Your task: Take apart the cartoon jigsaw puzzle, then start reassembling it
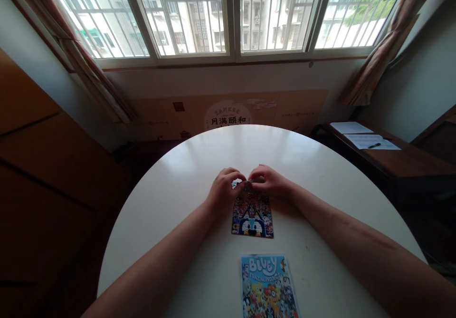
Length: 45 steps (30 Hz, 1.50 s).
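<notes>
A small colourful jigsaw puzzle [252, 216] with a blue cartoon dog lies flat in the middle of a round white table [178, 199]. My left hand [224, 192] and my right hand [269, 180] meet at its far edge, fingers curled and pinched together on a small piece I can barely make out. Both forearms stretch across the table from the near edge. A printed card or booklet [268, 287] with cartoon characters and blue lettering lies close to me, below the puzzle.
A barred window [228, 14] with curtains fills the far wall. A flat cardboard box [228, 113] leans under it. A dark wooden side table [392, 154] with papers [370, 141] and a pen stands at right. Wooden furniture [42, 166] is at left.
</notes>
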Motion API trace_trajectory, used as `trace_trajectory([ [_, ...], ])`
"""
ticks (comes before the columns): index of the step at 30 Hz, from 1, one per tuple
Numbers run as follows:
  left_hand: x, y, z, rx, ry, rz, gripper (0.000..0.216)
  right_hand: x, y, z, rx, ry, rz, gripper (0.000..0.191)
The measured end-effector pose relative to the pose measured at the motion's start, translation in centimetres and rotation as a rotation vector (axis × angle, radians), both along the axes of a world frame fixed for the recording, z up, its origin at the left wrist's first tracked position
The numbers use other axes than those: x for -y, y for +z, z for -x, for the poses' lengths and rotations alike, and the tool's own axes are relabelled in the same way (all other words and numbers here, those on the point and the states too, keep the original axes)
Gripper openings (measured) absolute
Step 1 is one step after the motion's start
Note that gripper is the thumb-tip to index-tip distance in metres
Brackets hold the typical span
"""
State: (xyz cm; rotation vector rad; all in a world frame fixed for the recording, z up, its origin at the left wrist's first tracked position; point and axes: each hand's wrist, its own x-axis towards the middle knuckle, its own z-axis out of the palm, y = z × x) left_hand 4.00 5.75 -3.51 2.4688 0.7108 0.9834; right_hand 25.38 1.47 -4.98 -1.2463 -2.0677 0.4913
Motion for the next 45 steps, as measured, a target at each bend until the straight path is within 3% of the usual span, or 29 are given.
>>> trace_trajectory([
  [5, 0.1, 0.3, 0.0, 0.014, 0.028, 0.016, 0.006, 0.1, 0.2, 0.3, 0.036, 0.009, -0.024, 0.017],
  [12, -1.2, -0.2, 0.4, -0.041, 0.325, 0.04, 0.014, 0.0, 0.2, 0.1, 0.04, 0.028, -0.018, 0.018],
  [15, -1.8, -0.6, 0.5, -0.107, 0.404, 0.084, 0.015, 0.0, 0.3, 0.1, 0.035, 0.032, -0.01, 0.018],
  [20, -1.9, -1.2, 0.4, -0.172, 0.479, 0.023, 0.011, 0.0, 0.3, 0.1, 0.03, 0.039, 0.0, 0.021],
  [29, -1.7, -1.1, 0.3, -0.207, 0.477, 0.013, 0.005, -0.1, 0.2, 0.0, 0.021, 0.036, 0.004, 0.022],
  [36, -1.7, -1.2, 0.3, -0.107, 0.455, -0.012, 0.018, 0.1, 0.4, 0.1, 0.015, 0.03, 0.015, 0.022],
  [45, 0.3, 0.7, 0.1, -0.088, 0.185, -0.054, 0.009, 0.0, 0.4, -0.3, -0.009, 0.062, 0.048, 0.016],
])
